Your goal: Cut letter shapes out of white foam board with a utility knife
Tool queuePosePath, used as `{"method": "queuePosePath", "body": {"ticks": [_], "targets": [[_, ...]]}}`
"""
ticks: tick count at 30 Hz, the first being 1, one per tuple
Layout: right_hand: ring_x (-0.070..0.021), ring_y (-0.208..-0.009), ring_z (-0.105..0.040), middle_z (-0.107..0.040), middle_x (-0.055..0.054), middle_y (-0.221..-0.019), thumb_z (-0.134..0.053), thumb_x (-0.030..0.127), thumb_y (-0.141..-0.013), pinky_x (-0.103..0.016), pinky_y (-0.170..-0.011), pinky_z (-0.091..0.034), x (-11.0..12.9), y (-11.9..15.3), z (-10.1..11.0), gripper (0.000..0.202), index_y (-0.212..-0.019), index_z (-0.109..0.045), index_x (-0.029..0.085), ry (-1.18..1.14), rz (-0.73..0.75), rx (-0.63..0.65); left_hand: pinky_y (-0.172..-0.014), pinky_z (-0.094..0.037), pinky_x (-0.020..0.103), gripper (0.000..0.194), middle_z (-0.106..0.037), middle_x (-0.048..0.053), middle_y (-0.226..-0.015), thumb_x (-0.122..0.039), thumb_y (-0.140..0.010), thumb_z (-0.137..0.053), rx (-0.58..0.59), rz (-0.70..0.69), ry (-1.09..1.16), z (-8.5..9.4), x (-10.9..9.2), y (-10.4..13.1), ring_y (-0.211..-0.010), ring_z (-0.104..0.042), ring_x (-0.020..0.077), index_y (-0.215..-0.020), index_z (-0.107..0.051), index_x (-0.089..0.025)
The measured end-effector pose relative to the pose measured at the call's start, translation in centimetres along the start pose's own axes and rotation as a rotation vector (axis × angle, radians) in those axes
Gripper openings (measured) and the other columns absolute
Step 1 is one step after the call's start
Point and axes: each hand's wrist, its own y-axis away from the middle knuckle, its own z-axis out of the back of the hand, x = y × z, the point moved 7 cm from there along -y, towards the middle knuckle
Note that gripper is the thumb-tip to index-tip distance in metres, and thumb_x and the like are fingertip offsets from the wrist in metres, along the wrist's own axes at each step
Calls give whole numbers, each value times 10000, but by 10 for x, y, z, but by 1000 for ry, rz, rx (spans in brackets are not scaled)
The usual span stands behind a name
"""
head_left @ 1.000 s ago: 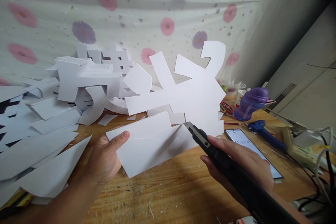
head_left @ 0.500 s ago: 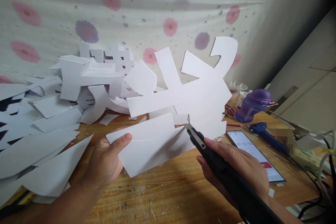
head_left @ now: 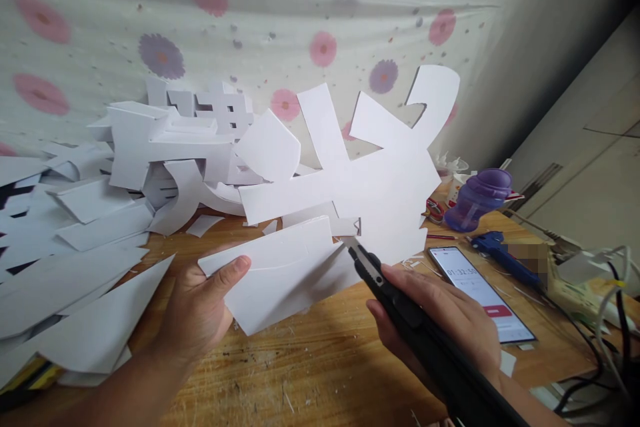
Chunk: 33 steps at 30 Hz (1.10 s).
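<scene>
Right hand's grip [head_left: 450, 317] has shifted leftward, wrapped round the knife [head_left: 430, 347].

Tilted, many-armed white cutout [head_left: 387, 180], black cutter [head_left: 420, 333] blade-first at its lower notch

Site presents as a craft workshop: scratched wooden table [head_left: 280, 373], glue gun [head_left: 507, 260], knife [head_left: 405, 310] and white cutouts [head_left: 390, 177].

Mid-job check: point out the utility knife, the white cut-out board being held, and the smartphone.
Utility knife [head_left: 425, 337]: head view, on its black handle.
White cut-out board [head_left: 390, 193]: head view, on its broad flat face.
Smartphone [head_left: 481, 289]: head view, on its lit screen.
</scene>
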Motion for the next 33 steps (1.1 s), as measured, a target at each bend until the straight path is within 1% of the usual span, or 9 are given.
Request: {"method": "queuePosePath", "body": {"ticks": [3, 5, 9, 12, 19, 23, 27, 30, 33], "targets": [[-206, -626, -734, -761, -61, -766, -707, 162, -767, -280, -638, -627, 7, -2, -2, 404, -1162, -621, 167, 1, 38, 25, -824, -603, 418, 262, -751, 3, -988, -331, -712, -800, 21, 37, 6, -2, 4, 2, -1112, -638, 343, -963, -730, -305], [-214, -637, -736, -765, -67, -776, -701, 187, -780, -293, -651, -631, 6, -3, -2, 396, -1167, -621, 172, 23, 37, 31, -820, -604, 426, 241, -754, 17, -954, -340, -716, -796, 29, 46, -2, -3, 4, 3, -1100, -642, 348, -942, -734, -285], [-230, -629, -732, -768, -50, -793, -691, 190, -781, -315, -641, -633, 1, -3, 2, 432, -1205, -607, 209, 87, 43, 43, -821, -603, 441, 238, -749, 39, -985, -376, -726, -776, 6, -13, -27, -1, -2, 1, -1108, -634, 366, -927, -739, -253], [-227, -623, -724, -763, -39, -794, -688, 171, -783, -315, -630, -626, -2, -3, 4, 463, -1233, -592, 218, 84, 34, 49, -827, -601, 438, 220, -749, 35, -984, -367, -738, -770, 17, -3, -22, -1, -1, 0, -1119, -631, 363, -931, -744, -262], [-230, -674, -718, -753, -48, -794, -694, 157, -782, -322, -634, -617, 2, 4, -1, 498, -1262, -566, 194, 59, 44, 58, -805, -606, 417, 188, -752, 23, -962, -348, -760, -758, 53, -30, -15, -1, -1, 0, -1080, -650, 350, -933, -756, -276], [-230, -681, -714, -752, -59, -803, -713, 169, -771, -327, -644, -616, 3, 5, -1, 493, -1243, -571, 181, 73, 59, 54, -811, -607, 400, 175, -755, 8, -918, -342, -744, -774, 31, -23, -10, 1, 0, 1, -1045, -668, 329, -910, -758, -289], [-223, -673, -712, -745, -57, -781, -703, 160, -775, -322, -652, -614, 5, 3, -3, 473, -1230, -574, 161, 74, 81, 71, -807, -606, 407, 218, -755, 5, -935, -343, -734, -780, 22, -7, -5, 1, 1, 1, -1041, -668, 329, -943, -748, -292], [-212, -686, -711, -739, -70, -773, -718, 150, -767, -308, -680, -607, 6, 1, -3, 455, -1202, -585, 131, 66, 84, 78, -795, -604, 410, 211, -756, 11, -937, -345, -729, -779, 19, 3, -12, 1, 1, 1, -1051, -662, 343, -928, -746, -284], [-198, -692, -707, -739, -66, -785, -715, 136, -773, -305, -675, -604, 7, 1, -3, 440, -1195, -589, 129, 60, 81, 75, -784, -606, 397, 210, -751, 7, -981, -340, -724, -785, 6, -3, -9, 1, 0, 1, -1066, -655, 344, -923, -744, -286]]}}
